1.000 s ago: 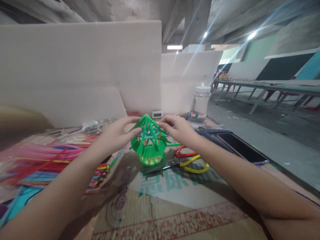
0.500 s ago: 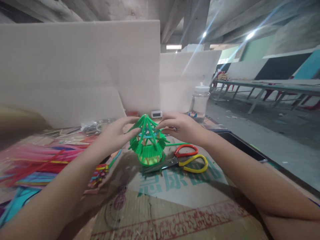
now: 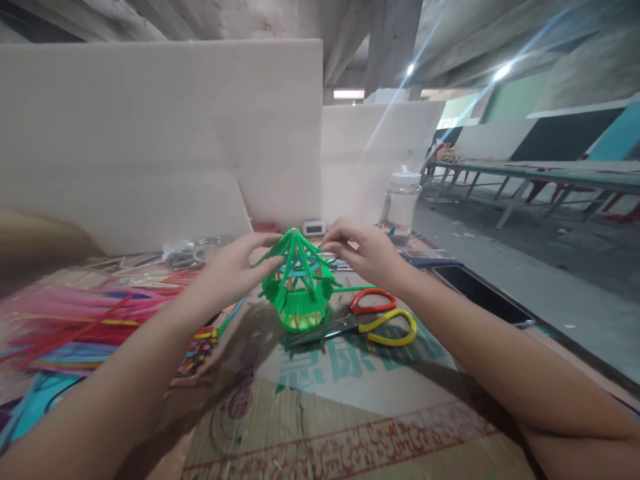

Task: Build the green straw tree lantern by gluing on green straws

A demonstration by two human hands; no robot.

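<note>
A small green pavilion-like model [image 3: 300,300], seemingly built from fuzzy pipe cleaners, stands upright on the printed cardboard [image 3: 320,407]. Thin green spokes form its pointed top, with a blue ring inside and a fringed lower roof. My left hand [image 3: 237,267] grips the left side of the upper roof between thumb and fingers. Close to the roof's right side is my right hand [image 3: 363,252], fingers bent and drawn together; whatever they pinch is too small to make out. Scissors [image 3: 357,323] with one red and one yellow handle lie in front of the model, blades pointing left.
Many coloured pipe cleaners [image 3: 100,320] are heaped at the left. A clear bottle [image 3: 400,207] with a white lid and a small white digital device [image 3: 314,228] stand behind. A dark-screened phone [image 3: 483,293] lies at right. White boards [image 3: 165,133] rise at the back.
My right hand's fingers have curled closer together beside the roof. My left hand stays at the roof's left side. The scissors have not moved.
</note>
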